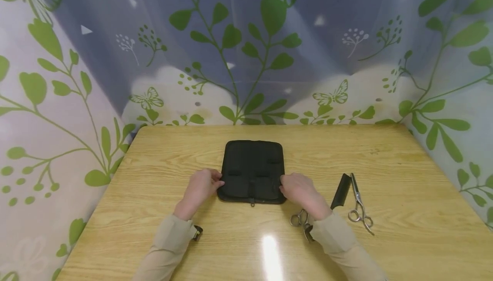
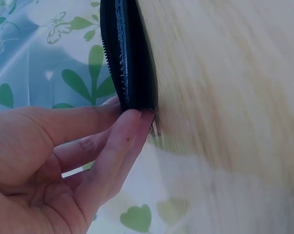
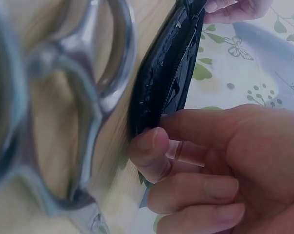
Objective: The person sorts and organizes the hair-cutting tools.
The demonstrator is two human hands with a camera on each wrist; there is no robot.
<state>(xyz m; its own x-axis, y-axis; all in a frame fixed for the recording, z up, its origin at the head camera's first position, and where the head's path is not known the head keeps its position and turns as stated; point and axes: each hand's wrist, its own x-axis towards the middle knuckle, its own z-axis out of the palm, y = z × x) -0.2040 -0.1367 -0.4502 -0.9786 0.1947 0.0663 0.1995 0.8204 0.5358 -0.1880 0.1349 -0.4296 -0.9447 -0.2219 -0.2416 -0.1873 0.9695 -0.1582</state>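
A black zip case (image 1: 252, 170) lies flat in the middle of the wooden table (image 1: 400, 161). My left hand (image 1: 202, 187) pinches its lower left edge; in the left wrist view the thumb lies along the top and the fingertips (image 2: 137, 119) press the rim of the case (image 2: 129, 58). My right hand (image 1: 298, 189) pinches the lower right edge, with the thumb (image 3: 149, 148) against the zipped side of the case (image 3: 161, 83). The zipper pull hangs at the near edge.
One pair of steel scissors (image 1: 299, 220) lies just under my right wrist and looms blurred in the right wrist view (image 3: 88, 97). A black comb (image 1: 340, 191) and a second pair of scissors (image 1: 360, 206) lie to the right. Leaf-patterned curtains surround the table.
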